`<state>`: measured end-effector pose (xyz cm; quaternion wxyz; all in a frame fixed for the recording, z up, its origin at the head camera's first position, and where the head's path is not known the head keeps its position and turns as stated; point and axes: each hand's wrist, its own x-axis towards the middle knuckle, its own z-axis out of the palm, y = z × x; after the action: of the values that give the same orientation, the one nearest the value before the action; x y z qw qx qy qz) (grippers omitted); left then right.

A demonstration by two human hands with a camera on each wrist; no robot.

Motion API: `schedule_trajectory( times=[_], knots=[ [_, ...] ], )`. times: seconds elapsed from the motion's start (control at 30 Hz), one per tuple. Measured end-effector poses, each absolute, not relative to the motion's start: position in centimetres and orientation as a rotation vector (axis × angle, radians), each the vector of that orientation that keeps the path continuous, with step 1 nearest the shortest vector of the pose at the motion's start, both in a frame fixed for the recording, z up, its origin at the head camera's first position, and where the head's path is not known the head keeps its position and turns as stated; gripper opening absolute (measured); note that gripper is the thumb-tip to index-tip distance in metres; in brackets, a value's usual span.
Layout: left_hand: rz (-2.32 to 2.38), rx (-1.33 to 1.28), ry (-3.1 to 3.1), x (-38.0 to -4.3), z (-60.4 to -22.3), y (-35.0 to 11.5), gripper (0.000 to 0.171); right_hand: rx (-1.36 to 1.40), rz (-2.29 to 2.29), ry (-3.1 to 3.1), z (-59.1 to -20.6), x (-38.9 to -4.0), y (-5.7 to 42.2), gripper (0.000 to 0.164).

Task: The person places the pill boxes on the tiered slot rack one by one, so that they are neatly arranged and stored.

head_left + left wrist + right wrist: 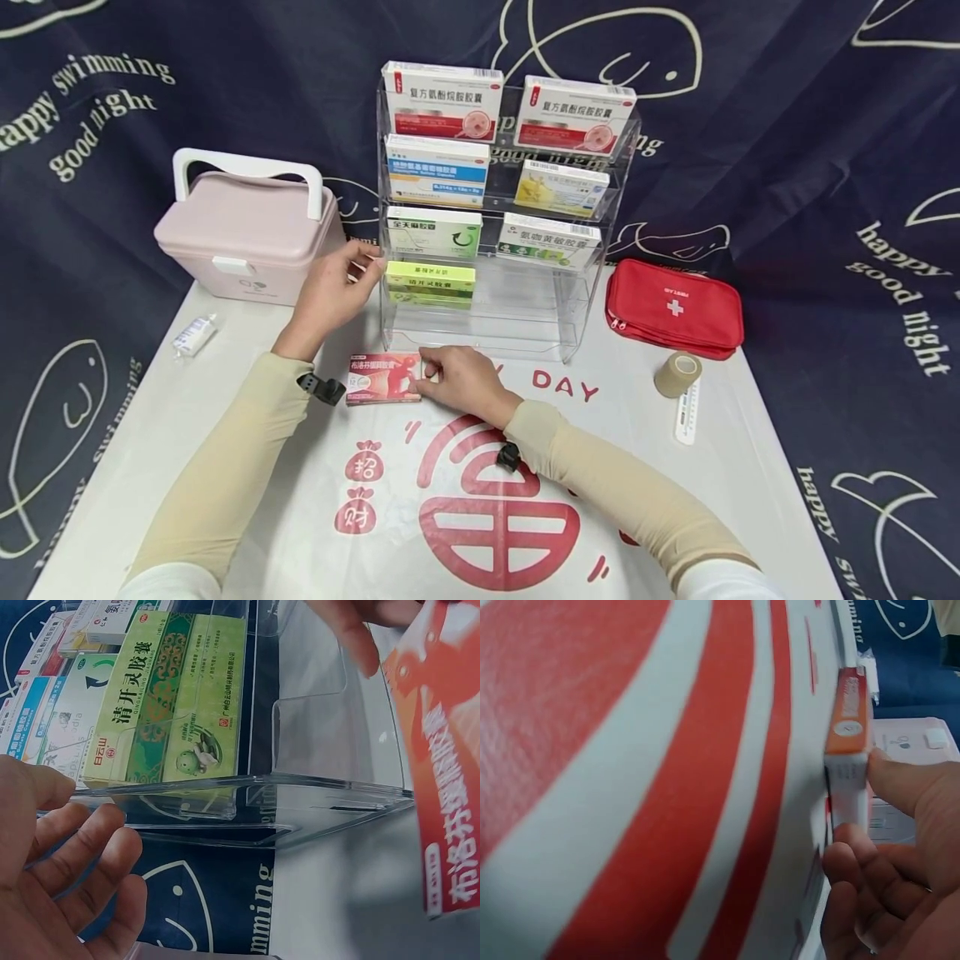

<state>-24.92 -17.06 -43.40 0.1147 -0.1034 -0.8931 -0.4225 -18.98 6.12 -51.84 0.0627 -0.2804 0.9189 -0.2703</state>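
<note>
My right hand [468, 379] pinches the right end of a red-and-white medicine box [378, 379] with thumb and fingers. The box lies low at the table, just before the clear display rack [517, 329]; in the right wrist view the same box [849, 712] appears end-on. At the rack's left side, my left hand [337, 279] pinches its edge between thumb and forefinger, the other fingers loosely curled in the left wrist view. Nearest those fingers is a green-and-yellow medicine box [172, 705] in the bottom tier. The space right of it in that tier holds no box.
Several other medicine boxes fill the upper tiers, among them a blue-and-white box [437, 172]. Left of the rack stands a pink case [247, 225] near a small plastic packet [195, 335]. To its right lie a red first-aid pouch [675, 312], a bandage roll [675, 377] and a thermometer [686, 421].
</note>
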Motion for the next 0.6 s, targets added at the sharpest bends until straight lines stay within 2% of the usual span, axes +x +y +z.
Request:
schedule_trajectory(
  times=[0.1,0.43,0.6],
  knots=[
    [-1.238,-0.302,-2.617,-24.9,-43.4,-17.1,0.026,-0.856,-0.809,2.722,-51.5,-18.8,6.4,0.06],
    [-1.234,-0.302,-2.622,-24.8,-43.4,-17.1,0.027,-0.935,-0.778,2.688,-51.9,-18.3,7.3,0.06],
    [-1.234,-0.306,-2.622,-24.7,-43.4,-17.1,0.027,-0.957,-0.758,2.694,-52.0,-18.2,7.2,0.048]
  ],
)
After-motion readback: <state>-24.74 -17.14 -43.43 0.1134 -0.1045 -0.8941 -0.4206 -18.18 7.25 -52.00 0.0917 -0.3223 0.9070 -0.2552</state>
